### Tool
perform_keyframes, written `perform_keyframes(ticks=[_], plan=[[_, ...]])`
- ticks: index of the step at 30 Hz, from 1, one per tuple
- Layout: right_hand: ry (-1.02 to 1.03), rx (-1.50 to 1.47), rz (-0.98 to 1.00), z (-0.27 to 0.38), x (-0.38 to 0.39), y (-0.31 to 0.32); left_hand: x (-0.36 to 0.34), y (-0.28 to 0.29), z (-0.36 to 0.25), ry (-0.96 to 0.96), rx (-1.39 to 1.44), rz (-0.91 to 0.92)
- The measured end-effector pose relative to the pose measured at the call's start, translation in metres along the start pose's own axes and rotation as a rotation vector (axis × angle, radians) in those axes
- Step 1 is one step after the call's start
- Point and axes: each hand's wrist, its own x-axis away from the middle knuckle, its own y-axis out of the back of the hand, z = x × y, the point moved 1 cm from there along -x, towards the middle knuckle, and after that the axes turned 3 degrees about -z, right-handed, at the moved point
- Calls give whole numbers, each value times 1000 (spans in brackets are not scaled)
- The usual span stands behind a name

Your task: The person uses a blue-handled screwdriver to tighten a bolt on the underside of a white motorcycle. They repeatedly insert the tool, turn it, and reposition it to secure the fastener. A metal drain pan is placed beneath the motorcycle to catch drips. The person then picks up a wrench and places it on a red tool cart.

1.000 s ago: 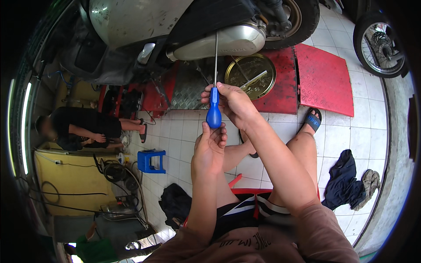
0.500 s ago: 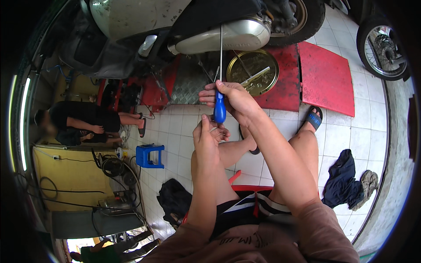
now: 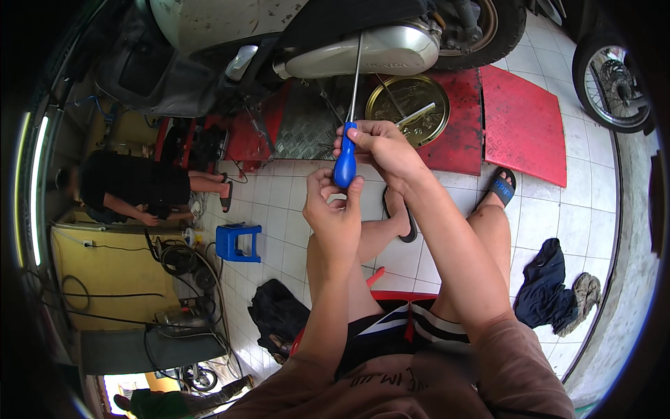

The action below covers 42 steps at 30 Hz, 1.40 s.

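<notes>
A long screwdriver (image 3: 345, 164) with a blue handle points away from me, its thin metal shaft running up in front of the silver engine side cover (image 3: 366, 54) of a scooter. My right hand (image 3: 384, 146) closes round the front of the handle, thumb on top. At the butt end, my left hand (image 3: 333, 206) has its thumb and fingers on either side of the handle. The shaft's tip overlaps the upper part of the cover; I cannot tell exactly where it touches. Below the cover, a round gold tray (image 3: 436, 133) holds a bright metal rod (image 3: 417, 114) and loose small parts.
The scooter stands over a red lift platform (image 3: 457, 150) with a red ramp (image 3: 523, 126). A blue stool (image 3: 227, 243) stands on the tiled floor at left, near a person in black (image 3: 132, 185). Dark cloths (image 3: 544, 286) lie at right. A spoked wheel (image 3: 611, 84) is far right.
My left hand has come up to the butt of the screwdriver, its thumb now on the handle. The handle has tilted and moved slightly left and upward. The view has shifted a little.
</notes>
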Motion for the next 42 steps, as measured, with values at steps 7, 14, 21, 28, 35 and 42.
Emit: perform_keyframes(ticks=[7,14,21,28,35,42], plan=[[4,-45,-13,2,1,-2,-7,9,5,341,450,85],[48,103,-183,7,3,-2,-3,-1,0,-197,-130,-53],[41,-59,-76,4,1,2,-3,2,5,510,540,248],[56,154,-137,12,6,0,-8,3,-4,-267,-280,-57],[18,-110,-25,11,2,5,-2,1,-5,320,341,242],[3,-127,-22,16,4,4,-1,-1,-24,479,714,234]])
